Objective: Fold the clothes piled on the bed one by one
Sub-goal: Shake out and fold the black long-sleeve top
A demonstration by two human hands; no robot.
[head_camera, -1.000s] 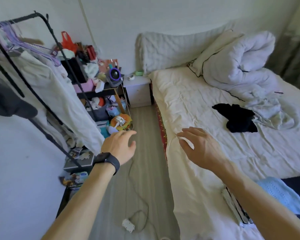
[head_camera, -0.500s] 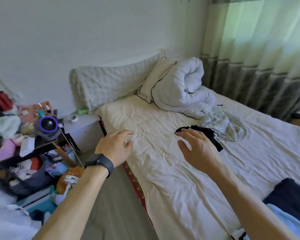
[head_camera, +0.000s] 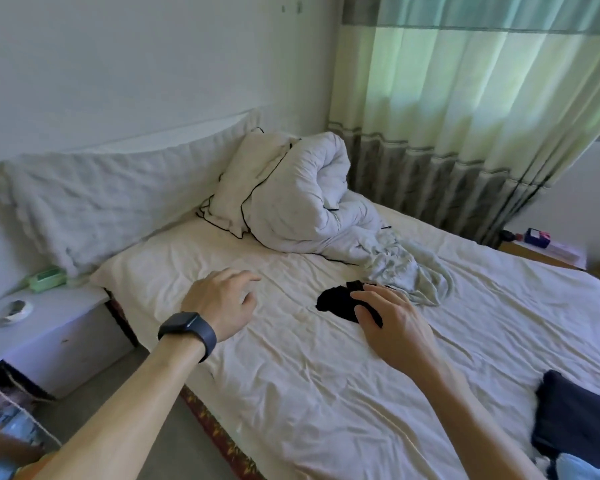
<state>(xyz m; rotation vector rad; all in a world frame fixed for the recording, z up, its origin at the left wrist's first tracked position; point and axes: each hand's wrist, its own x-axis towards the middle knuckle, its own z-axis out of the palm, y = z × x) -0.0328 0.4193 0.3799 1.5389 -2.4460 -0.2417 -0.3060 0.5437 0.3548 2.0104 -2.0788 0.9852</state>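
A small black garment (head_camera: 336, 299) lies crumpled in the middle of the cream bed sheet (head_camera: 291, 393). Beside it to the right lies a pale grey-green garment (head_camera: 409, 275). My right hand (head_camera: 392, 323) reaches over the black garment with fingers spread and loosely bent, covering its right part; I cannot tell if it touches. My left hand (head_camera: 222, 303), with a dark watch on the wrist, hovers over the sheet to the left, fingers relaxed and holding nothing. A dark navy folded piece (head_camera: 575, 420) lies at the bed's near right.
A rolled white duvet (head_camera: 305, 202) and a long pillow (head_camera: 111, 202) sit at the head of the bed. A white nightstand (head_camera: 49, 334) stands at the left with a green box (head_camera: 45, 279). Curtains (head_camera: 465, 133) hang behind the bed. A light blue cloth (head_camera: 586, 469) lies at the bottom right.
The view has swung right from the clothes rack to the bed. Both hands have moved forward over the sheet, the right one now over the black garment.
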